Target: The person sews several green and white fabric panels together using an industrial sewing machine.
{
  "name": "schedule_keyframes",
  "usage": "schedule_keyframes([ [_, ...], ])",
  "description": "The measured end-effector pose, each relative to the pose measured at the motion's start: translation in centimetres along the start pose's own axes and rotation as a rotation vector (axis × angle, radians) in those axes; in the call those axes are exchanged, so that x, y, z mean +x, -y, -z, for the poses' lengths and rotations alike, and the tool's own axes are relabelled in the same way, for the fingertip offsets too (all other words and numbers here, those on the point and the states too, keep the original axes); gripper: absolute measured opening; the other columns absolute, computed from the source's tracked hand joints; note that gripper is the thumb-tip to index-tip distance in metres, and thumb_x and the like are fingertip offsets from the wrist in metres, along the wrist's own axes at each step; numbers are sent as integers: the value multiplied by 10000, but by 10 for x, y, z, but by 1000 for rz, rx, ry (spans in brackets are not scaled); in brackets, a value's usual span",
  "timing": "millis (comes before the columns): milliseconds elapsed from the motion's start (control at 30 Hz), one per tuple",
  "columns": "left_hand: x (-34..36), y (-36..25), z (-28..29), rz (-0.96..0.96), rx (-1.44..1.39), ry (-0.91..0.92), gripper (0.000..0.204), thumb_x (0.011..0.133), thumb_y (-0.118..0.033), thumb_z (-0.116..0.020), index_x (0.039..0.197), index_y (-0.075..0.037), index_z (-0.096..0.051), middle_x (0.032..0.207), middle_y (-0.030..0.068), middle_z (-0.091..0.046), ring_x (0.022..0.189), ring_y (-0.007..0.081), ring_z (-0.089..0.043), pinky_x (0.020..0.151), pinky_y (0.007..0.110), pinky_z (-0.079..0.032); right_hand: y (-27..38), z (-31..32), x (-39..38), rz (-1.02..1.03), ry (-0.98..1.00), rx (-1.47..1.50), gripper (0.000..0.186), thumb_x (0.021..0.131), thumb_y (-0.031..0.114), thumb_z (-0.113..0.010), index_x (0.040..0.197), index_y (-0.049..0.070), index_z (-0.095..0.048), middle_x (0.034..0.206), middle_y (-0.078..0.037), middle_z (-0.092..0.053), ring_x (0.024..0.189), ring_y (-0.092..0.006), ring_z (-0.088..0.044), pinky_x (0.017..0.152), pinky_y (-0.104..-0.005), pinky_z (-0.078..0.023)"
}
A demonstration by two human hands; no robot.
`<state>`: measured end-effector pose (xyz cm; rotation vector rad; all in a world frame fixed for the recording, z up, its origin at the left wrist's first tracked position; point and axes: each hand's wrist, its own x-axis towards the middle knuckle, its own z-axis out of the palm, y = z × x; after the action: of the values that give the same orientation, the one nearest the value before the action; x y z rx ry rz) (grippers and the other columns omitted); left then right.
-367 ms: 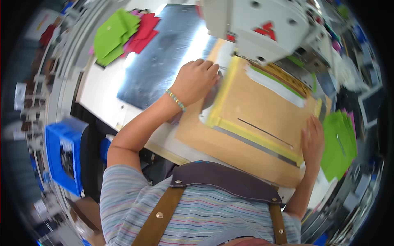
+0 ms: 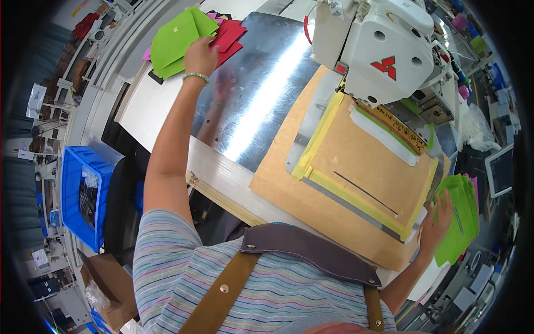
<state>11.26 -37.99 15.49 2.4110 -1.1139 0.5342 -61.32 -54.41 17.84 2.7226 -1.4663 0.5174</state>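
One blue plastic bin [image 2: 103,207] is loaded with dark items [image 2: 88,204], a yellow-brown strip [image 2: 398,129] black-lettered, flat green pieces [image 2: 171,47] overlapped by the left hand [image 2: 201,57], grip unclear, the right hand [image 2: 436,225] loosely spread.

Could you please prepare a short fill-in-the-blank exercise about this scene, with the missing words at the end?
1. A beaded ___ goes around the wrist of the left grip.
2. The pieces directly to the right of the left grip are coloured ___.
3. The blue bin stands on the ___ side of the picture.
4. The pile beside the right grip is mostly ___ in colour.

Missing words: bracelet; red; left; green.
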Motion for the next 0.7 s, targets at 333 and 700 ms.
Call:
schedule_keyframes([
  [333, 42, 136, -30, 106, 344, -18, 204, 894, -167, -658, 1004, -36, -770, 1080, 190, -734, 1045, 385, -689, 947, 491, -552, -29, 17, -45, -124, -115, -114, 273, 1064, 107, -581, 1288, -13, -679, 1488, -158, -594, 1447, -378, -474, 1191, -499, -377],
  [700, 53, 230, -22, 801, -149, -170, 782, 800, -622, -790, 1321, -45, -702, 1309, 236, -705, 1211, 406, -675, 1029, 468, -530, 17, -23, -42, -141, -57, 192, 302, 1053, 113, -580, 1304, -25, -673, 1480, -210, -587, 1395, -394, -510, 1180, -496, -375],
])
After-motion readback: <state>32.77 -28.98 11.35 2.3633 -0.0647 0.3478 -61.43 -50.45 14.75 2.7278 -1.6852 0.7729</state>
